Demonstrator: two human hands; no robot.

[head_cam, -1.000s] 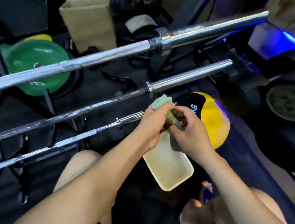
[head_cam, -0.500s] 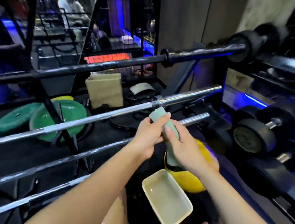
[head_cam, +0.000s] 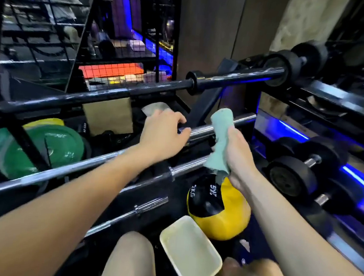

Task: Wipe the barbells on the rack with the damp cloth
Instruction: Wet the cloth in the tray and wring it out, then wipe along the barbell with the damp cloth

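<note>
The person is reaching over the rack with both arms. The left hand point(head_cam: 163, 132) is curling loosely over the chrome barbell point(head_cam: 201, 129), fingers bent around the shaft; it looks to be gripping it, though the fingertips are partly hidden. The right hand point(head_cam: 238, 157) is clutching the pale green damp cloth point(head_cam: 220, 138), bunched and upright, its upper end pressing against the same bar just beside the left hand. A black barbell point(head_cam: 119, 89) is lying above, two more chrome bars below. On the floor, a yellow and black medicine ball point(head_cam: 225, 217) is sitting beside a cream tray point(head_cam: 189, 251).
</note>
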